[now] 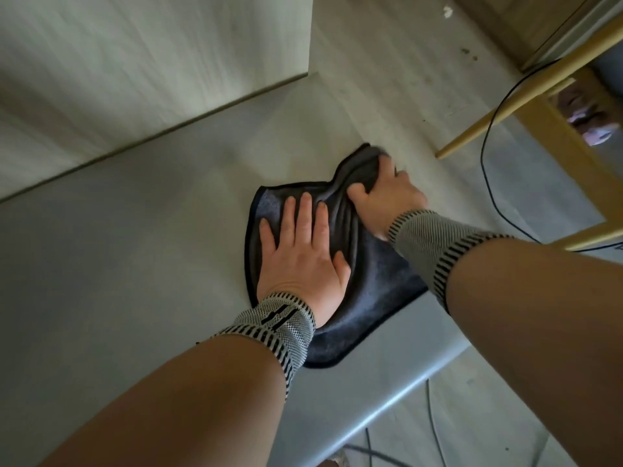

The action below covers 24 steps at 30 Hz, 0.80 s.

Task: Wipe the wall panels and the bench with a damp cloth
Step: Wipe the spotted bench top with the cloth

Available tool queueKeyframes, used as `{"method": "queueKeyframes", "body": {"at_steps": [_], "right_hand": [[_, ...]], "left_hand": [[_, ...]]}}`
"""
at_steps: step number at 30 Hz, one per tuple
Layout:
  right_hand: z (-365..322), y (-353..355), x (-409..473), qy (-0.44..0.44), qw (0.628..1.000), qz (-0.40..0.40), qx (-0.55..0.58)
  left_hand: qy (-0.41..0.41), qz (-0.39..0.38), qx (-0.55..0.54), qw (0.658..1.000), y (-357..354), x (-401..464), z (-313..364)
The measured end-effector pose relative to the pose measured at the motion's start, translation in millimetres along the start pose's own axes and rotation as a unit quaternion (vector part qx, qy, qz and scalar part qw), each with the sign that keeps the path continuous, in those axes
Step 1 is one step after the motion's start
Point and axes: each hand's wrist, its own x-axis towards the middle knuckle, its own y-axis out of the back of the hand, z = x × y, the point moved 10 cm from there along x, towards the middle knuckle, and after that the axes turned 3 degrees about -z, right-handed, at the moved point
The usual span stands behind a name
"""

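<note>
A dark grey cloth [367, 298] lies spread on the pale grey bench [135, 264], near its right edge. My left hand [300, 257] presses flat on the cloth's left half, fingers straight. My right hand [387, 197] grips the bunched far corner of the cloth, fingers curled into the fabric. Both wrists wear striped knit bands. A light wood-grain wall panel [135, 62] rises behind the bench at the upper left.
Right of the bench is a pale wood floor [404, 79]. A yellow wooden furniture leg [505, 106] slants across the upper right, with a black cable [488, 163] hanging by it. More cables [435, 433] lie on the floor below the bench edge.
</note>
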Motion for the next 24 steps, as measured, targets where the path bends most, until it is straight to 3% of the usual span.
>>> {"method": "queueKeyframes", "body": {"at_steps": [8, 15, 24], "right_hand": [[51.5, -3.0, -36.8, -0.010, 1.000, 0.003, -0.010], [102.3, -17.7, -83.3, -0.048, 0.998, -0.018, 0.020], [120.5, -17.4, -112.6, -0.072, 0.996, 0.038, -0.036]], "left_hand": [[0.002, 0.006, 0.009, 1.000, 1.2, -3.2, 0.9], [-0.052, -0.004, 0.006, 0.999, -16.6, -38.5, 22.5], [-0.092, -0.003, -0.005, 0.996, -36.6, -87.3, 41.1]]}}
